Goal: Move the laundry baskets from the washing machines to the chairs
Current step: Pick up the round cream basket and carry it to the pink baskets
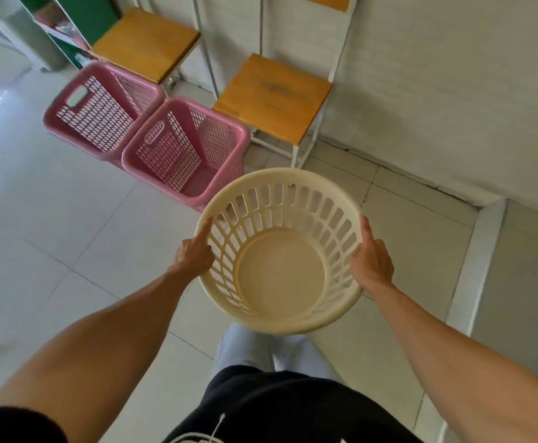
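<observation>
The cream basket (279, 251) carries no label or brand mark that we can make out; the only lettering-like marks in view are a faint dark smudge on the seat of the nearer chair (272, 100) and a white design on our black shirt at the bottom edge, neither of them legible. This basket is round, made of pale cream plastic, with a thick rolled rim, rows of upright slots around its wall and a solid smooth bottom, and nothing lies inside it. We hold it in the air above the tiled floor (69, 225), in front of our legs and tilted slightly toward us. Our left hand (194, 251) is closed on the left side of the rim with the thumb stretched along the top edge, and our right hand (371, 257) is closed on the right side in the same way, thumb pointing forward along the rim. Just beyond the basket, two pink baskets (184, 155) of rectangular shape with mesh walls stand on the floor, touching each other, the nearer one just beside the nearer chair. A second chair (146, 43) with the same wooden seat and white metal frame stands farther back against the wall.
</observation>
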